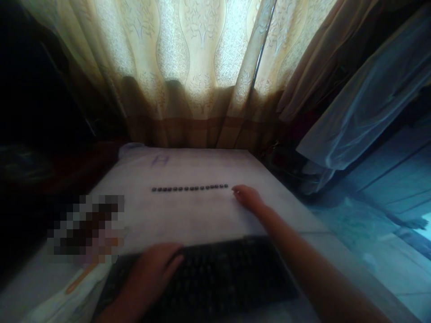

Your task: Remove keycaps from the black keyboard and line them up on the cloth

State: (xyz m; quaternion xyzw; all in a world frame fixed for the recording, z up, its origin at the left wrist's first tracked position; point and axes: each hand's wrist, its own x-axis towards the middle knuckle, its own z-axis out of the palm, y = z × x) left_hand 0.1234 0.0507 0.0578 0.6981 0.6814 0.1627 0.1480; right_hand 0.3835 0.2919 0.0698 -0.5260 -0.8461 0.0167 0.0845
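Nearest the camera, the bare left hand (148, 273) lies over the left part of a wide, dark, rectangular computer keyboard (229, 273), whose rows of keys are blurred and dim. Its thumb and forefinger point rightward with a narrow gap between them; whether anything sits in its grasp, I cannot tell. The right forearm crosses above the keyboard's right end, and the bare right hand (247, 197) is farther out, its fingers bent and close together, fingertips low and just beside the right end of a straight row of small, dark, block-like pieces (191, 188). Blur hides whether those fingers hold a piece. The row runs left to right across the pale, white-covered tabletop (202, 168), beyond the keyboard and well apart from it. Behind the row, toward the left, is a purple letter-like mark (160, 160). At the left, a thin orange strip (81, 277) lies on whitish material. Cream patterned curtains (202, 54) hang behind the table.
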